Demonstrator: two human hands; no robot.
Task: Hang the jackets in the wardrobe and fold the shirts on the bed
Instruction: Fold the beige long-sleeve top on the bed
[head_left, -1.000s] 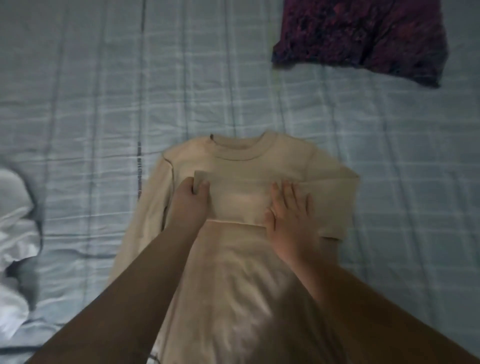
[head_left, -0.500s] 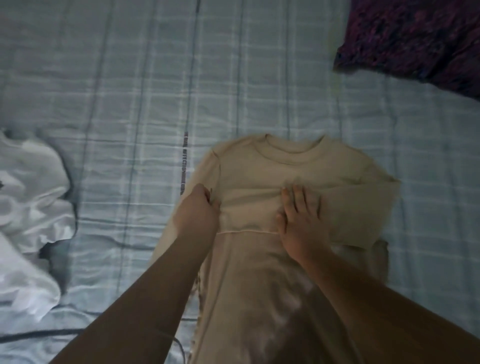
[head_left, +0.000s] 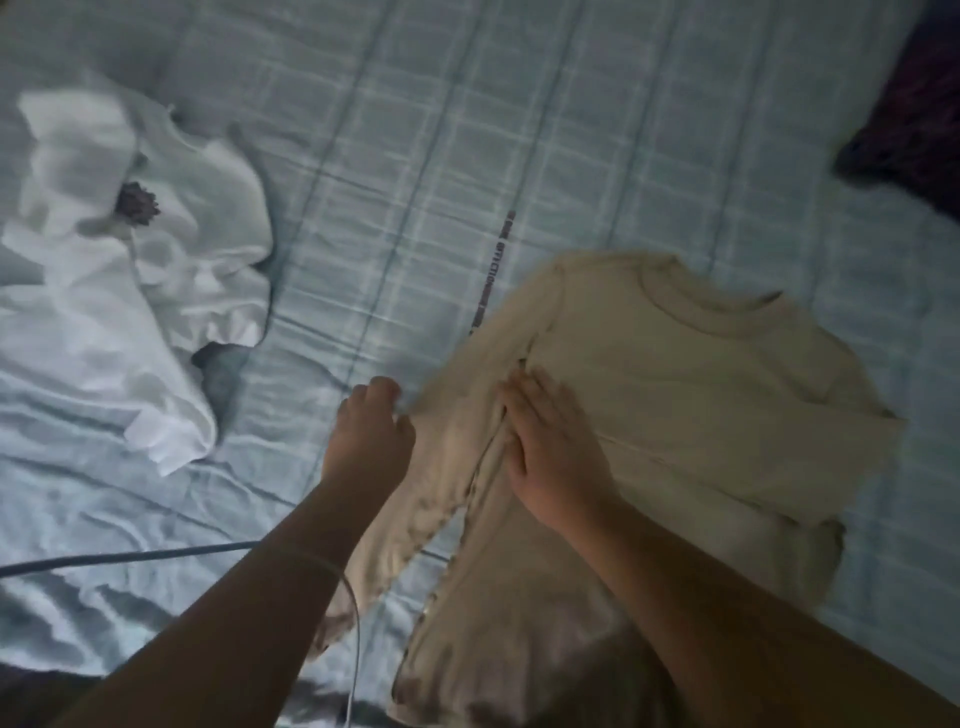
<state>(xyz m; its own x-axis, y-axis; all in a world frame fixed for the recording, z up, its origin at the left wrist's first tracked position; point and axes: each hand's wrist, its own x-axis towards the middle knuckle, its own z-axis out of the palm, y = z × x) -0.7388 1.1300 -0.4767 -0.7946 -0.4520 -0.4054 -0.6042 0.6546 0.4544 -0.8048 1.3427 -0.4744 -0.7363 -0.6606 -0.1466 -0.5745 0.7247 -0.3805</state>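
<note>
At the near edge, two bare forearms are reaching in from 6 o'clock over a bed covered by a pale blue checked sheet (head_left: 415, 156). A dark cable (head_left: 130, 560) is lying across the sheet at 8 o'clock, running under the left forearm, and a thin white cord (head_left: 356, 623) is dropping down beside that arm toward 6 o'clock.

A beige long-sleeved shirt (head_left: 701, 389) is lying flat on the sheet, its hem toward 5 o'clock and its round neckline pointing to 1 o'clock. One sleeve is lying folded across the chest toward 3 o'clock. The other sleeve (head_left: 431, 493) is stretching down along the body toward 7 o'clock, its cuff ending just beside the white cord.

The left hand (head_left: 369, 441) is sitting near the centre, fingers curled, knuckles touching the outer edge of that loose sleeve. The blur is hiding whether it is pinching the fabric, so that cannot be told. The right hand (head_left: 553, 447) is lying just to the 3 o'clock side of it, fingers straight and close together, palm pressing flat on the shirt at the side seam below the armpit.

Farther out at 9 to 10 o'clock, well apart from the shirt, a crumpled white garment (head_left: 104, 312) is heaped on the sheet, bearing a small dark patch (head_left: 136, 203) too blurred to identify. At 2 o'clock, a dark purple patterned cloth (head_left: 919, 119) is lying at the frame edge.
</note>
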